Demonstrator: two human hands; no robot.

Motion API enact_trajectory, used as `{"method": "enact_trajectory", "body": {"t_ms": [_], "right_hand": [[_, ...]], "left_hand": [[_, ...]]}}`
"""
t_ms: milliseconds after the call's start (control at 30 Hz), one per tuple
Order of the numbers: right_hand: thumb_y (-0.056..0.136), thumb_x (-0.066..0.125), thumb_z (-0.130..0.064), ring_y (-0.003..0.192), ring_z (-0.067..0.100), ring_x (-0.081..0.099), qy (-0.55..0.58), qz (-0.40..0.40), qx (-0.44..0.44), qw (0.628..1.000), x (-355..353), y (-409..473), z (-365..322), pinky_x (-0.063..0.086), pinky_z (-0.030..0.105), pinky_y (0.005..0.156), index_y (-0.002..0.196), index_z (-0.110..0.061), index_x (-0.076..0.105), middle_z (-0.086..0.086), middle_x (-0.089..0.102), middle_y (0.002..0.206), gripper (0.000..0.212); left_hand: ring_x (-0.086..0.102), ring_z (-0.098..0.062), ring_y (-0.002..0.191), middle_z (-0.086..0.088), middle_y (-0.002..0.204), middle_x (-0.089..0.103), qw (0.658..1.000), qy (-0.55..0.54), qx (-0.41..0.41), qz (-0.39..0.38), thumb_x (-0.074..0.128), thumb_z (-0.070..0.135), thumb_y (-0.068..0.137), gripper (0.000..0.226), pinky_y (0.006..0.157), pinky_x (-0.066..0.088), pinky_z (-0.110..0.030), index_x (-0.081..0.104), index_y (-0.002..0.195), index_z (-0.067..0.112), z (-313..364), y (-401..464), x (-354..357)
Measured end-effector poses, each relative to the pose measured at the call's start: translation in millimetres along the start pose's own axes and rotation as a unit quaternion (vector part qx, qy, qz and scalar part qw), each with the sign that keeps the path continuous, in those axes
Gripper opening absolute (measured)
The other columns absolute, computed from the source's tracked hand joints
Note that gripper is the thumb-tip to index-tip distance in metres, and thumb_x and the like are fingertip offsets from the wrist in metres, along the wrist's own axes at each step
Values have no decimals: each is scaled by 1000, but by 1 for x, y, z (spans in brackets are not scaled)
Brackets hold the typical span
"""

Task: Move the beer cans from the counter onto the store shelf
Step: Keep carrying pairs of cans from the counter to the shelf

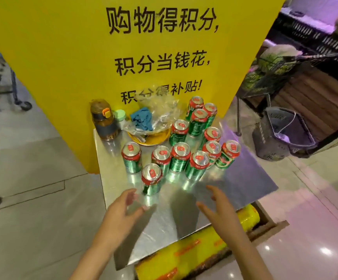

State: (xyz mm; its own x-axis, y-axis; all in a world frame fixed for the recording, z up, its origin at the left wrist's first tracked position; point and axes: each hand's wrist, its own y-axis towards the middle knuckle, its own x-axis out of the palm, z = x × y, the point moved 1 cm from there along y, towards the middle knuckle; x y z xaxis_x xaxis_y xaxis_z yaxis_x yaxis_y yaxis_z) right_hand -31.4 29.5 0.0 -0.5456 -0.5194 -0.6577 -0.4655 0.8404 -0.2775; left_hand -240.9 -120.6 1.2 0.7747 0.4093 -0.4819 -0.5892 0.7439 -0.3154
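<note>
Several green beer cans with red rims (179, 157) stand upright on a shiny metal counter (245, 178) in front of a yellow sign. The nearest can (151, 178) stands apart at the front left of the group. My left hand (123, 209) hovers over the counter just below and left of that can, fingers spread and relaxed, holding nothing. Further right, my right hand (217, 207) also hangs above the counter with straight fingers, empty, below the front row of cans. No shelf is in view.
A brown water bottle (103, 120), a small green-capped bottle (120, 116) and a yellow dish with a plastic bag and blue cloth (149, 126) sit at the counter's back. Yellow film rolls (184, 253) lie under the counter. A grey basket (281, 134) and cart stand right.
</note>
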Motion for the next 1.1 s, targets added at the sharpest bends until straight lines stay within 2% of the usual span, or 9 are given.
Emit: {"method": "enact_trajectory", "body": {"t_ms": [100,233,367,433,500,633,733,933,1100], "right_hand": [[85,69,-27,131,18,40,55,-5,1,998,-6,40,1,37,34,104,143,-17,32,-4,40,145,69],[80,75,-19,107,-6,51,116,-6,-19,993,-9,79,-1,36,14,88,137,-21,36,-16,43,126,69],[76,77,-13,112,2,46,152,19,-34,988,-2,99,5,35,20,93,134,-21,37,-12,50,125,70],[75,78,-14,109,3,49,156,34,-32,987,2,104,6,38,15,88,127,-24,39,-11,53,121,65],[74,80,-16,104,5,53,159,51,-27,986,4,108,7,39,9,79,121,-22,42,-9,56,117,61],[69,83,-30,94,9,63,135,99,3,986,9,111,12,52,31,78,120,-23,46,-8,64,112,64],[65,85,-36,89,11,65,123,116,11,986,10,109,14,53,34,74,113,-26,49,-9,66,105,60],[66,85,-22,85,7,56,148,77,6,986,1,102,11,41,23,75,109,-19,47,-10,59,100,57],[68,84,-22,91,4,59,161,38,-18,986,4,95,21,47,26,79,115,-25,47,-11,59,107,60]], "left_hand": [[54,-17,112,4,117,58,999,-10,-33,30,72,22,80,56,90,40,-28,47,129,17,0,19,12],[50,-20,119,0,128,53,996,-21,-54,61,77,21,75,70,96,39,-31,41,134,15,10,43,30],[50,10,99,15,113,54,994,-54,-25,91,81,15,69,66,81,38,-4,44,124,22,23,59,48],[49,17,94,23,107,53,991,-69,-13,111,82,13,67,65,78,39,0,45,119,26,25,65,54],[50,16,97,25,108,53,988,-80,-10,128,82,16,68,66,76,38,1,44,120,28,24,67,59],[54,-3,103,15,114,57,986,-69,-24,152,82,18,67,65,84,39,-12,48,122,27,17,69,63],[55,-9,103,9,114,59,983,-63,-42,167,84,20,64,68,87,42,-21,51,123,22,14,68,63],[57,-6,97,12,108,61,981,-55,-36,182,86,26,61,66,79,42,-14,53,118,25,11,54,66],[56,2,94,21,101,59,974,-99,-51,197,86,23,61,61,73,41,-10,52,112,30,10,33,66]]}}
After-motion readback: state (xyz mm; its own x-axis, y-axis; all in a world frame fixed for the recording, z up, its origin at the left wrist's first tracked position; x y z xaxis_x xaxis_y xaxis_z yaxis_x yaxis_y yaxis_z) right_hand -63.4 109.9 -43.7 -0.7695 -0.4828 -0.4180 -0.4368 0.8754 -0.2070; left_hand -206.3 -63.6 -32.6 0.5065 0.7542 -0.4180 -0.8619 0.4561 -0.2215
